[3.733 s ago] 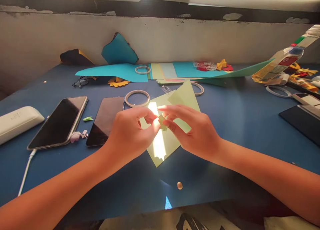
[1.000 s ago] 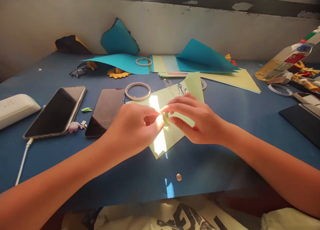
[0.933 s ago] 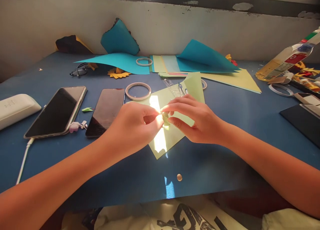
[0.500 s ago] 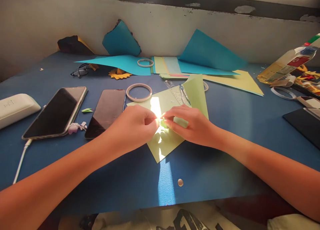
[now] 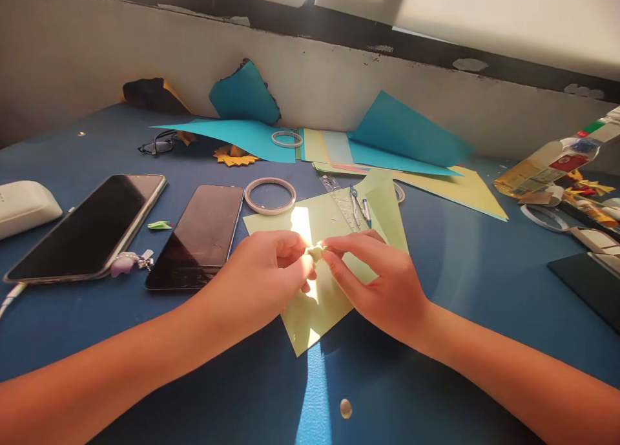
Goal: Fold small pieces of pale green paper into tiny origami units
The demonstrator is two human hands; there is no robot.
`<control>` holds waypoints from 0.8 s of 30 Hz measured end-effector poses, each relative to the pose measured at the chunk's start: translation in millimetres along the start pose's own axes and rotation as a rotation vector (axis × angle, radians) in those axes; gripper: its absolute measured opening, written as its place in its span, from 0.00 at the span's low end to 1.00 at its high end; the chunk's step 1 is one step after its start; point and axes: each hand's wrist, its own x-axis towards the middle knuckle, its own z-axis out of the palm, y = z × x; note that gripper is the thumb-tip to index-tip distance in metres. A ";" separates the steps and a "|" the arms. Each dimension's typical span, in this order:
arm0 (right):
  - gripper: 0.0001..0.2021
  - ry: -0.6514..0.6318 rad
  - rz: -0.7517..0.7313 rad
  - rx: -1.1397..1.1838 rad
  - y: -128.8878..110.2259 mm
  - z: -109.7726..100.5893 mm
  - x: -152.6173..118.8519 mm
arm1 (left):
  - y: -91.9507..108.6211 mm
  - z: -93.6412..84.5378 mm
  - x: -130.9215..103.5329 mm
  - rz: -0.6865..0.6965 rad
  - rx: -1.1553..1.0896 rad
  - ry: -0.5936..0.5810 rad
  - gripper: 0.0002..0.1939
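Between both hands is a small folded piece of pale green paper (image 5: 316,252), pinched at fingertip height above a larger sheet. My left hand (image 5: 271,267) is closed, thumb and forefinger gripping the paper's left side. From the right, my right hand (image 5: 382,274) pinches its other side with thumb and forefinger. Beneath them a light green paper sheet (image 5: 317,316) lies on the blue table, its right part folded up, with a strip of sunlight across it. On that sheet rest a clear ruler (image 5: 341,203), a compass (image 5: 356,206) and a pen (image 5: 367,214).
Left of the hands lie two phones (image 5: 198,238) (image 5: 92,228), a small green paper piece (image 5: 159,225) and a white case (image 5: 26,209). A tape roll (image 5: 270,196) sits behind the left hand. Blue sheets (image 5: 402,138) stand at the back; a bottle (image 5: 547,167) leans at right.
The view has tilted up, so the scene sits lower. My hands have turned a little around the folded paper, both still pinching it, and the pen now shows beside the compass.
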 end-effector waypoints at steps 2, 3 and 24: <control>0.04 -0.018 -0.037 -0.007 0.6 0.6 -1.0 | 0.5 -1.1 1.3 -0.006 -0.040 0.028 0.08; 0.04 -0.025 -0.049 -0.012 0.7 0.5 -1.6 | 1.1 -1.6 1.6 -0.005 -0.048 0.035 0.08; 0.06 -0.158 0.342 0.347 -3.3 -6.8 1.2 | 7.1 -5.7 1.7 -0.079 -0.192 -0.027 0.09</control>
